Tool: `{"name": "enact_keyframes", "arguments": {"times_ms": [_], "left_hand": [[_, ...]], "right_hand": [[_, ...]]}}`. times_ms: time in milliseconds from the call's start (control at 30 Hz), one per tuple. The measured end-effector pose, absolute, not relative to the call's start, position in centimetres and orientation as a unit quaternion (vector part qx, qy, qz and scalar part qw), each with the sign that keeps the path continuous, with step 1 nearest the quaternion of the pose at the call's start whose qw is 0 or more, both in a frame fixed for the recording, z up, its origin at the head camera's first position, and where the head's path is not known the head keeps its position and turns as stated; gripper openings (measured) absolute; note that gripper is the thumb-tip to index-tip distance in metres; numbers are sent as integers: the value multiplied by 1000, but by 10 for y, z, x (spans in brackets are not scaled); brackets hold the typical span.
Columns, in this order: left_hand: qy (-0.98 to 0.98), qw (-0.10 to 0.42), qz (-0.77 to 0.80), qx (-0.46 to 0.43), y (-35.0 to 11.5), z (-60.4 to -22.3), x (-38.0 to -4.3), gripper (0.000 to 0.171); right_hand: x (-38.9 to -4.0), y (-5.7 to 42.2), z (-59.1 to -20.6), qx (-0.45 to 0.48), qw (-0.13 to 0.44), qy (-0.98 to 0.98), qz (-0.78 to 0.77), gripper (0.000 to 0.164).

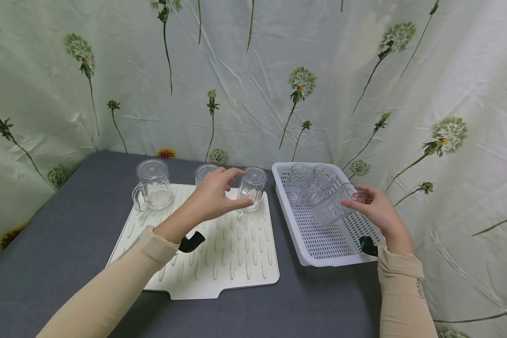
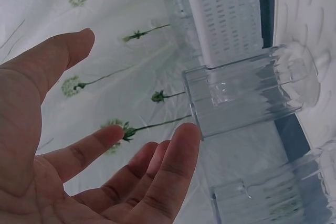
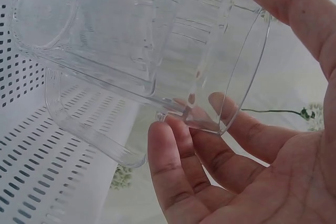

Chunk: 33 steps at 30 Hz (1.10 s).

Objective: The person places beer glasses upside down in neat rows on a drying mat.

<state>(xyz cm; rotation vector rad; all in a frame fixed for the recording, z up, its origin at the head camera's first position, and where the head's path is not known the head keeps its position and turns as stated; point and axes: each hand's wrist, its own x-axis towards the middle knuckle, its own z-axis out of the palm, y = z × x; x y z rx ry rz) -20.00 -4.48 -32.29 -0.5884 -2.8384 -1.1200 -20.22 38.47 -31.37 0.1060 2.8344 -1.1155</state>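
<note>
Head view: spread left fingers [image 1: 232, 174] partly hide 1 glass [image 1: 204, 171]; right fingers [image 1: 367, 191] grip a tilted mug [image 1: 333, 207].

Head view: taken from above, aimed forward and down; widest range. White mat [image 1: 245, 256] is framed at 7 o'clock, basket [image 1: 338, 261] at 4. Left-wrist view: taken close, from the palm side of the left hand [image 1: 209, 198], turned sideways; basket is shown at 1 o'clock, mat at 2. Right-wrist view: taken close, past the right hand [image 1: 382, 212]; basket is shown at 8 o'clock. Basket is shared by all three; held mug [image 1: 331, 207], by head and right wrist.
</note>
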Motion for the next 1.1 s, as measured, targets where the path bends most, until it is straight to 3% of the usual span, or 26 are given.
{"name": "enact_keyframes", "arguments": {"times_ms": [667, 1100], "left_hand": [[-890, 45, -411, -192, -68, -343, -181, 68], [-857, 34, -475, -196, -90, -365, -172, 70]], "right_hand": [[-183, 373, -306, 29, 3, 917, -397, 86], [-164, 360, -302, 5, -28, 906, -421, 83]]}}
